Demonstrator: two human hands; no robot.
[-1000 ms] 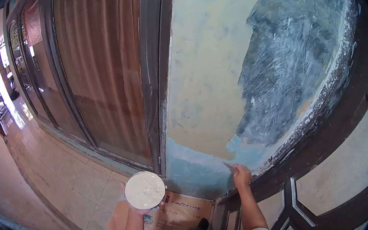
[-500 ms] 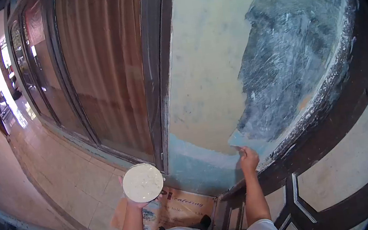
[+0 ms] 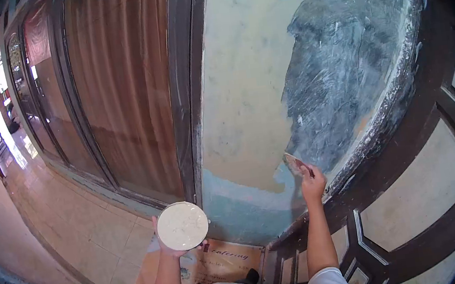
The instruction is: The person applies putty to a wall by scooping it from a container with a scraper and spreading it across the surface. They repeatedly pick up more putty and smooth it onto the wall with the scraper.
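Observation:
My left hand (image 3: pixel 167 249) holds a round tub (image 3: pixel 183 226) from below and the side, its fingers around it. Thick cream paint fills its open top. In my right hand (image 3: pixel 313 185) is a flat paintbrush (image 3: pixel 298 164), gripped by its dark handle. The pale tip points up and left and meets the wall where the cream coat (image 3: pixel 243 83) borders a rough grey patch (image 3: pixel 339 77). Below the cream coat, a light blue band (image 3: pixel 245 196) runs along the bottom of the wall, with a ragged edge between them.
Left of the wall stands a dark-framed window (image 3: pixel 125 97) with brown curtains behind the glass. A dark wooden panel (image 3: pixel 415 187) with pale insets curves along the right. A printed orange banner (image 3: pixel 214 263) lies on the floor below. A tiled walkway (image 3: pixel 83 216) leads off left.
My right hand and the paintbrush have moved up the wall, and the brush has turned so more of it shows. The tub stays in my left hand. The whole view has shifted slightly.

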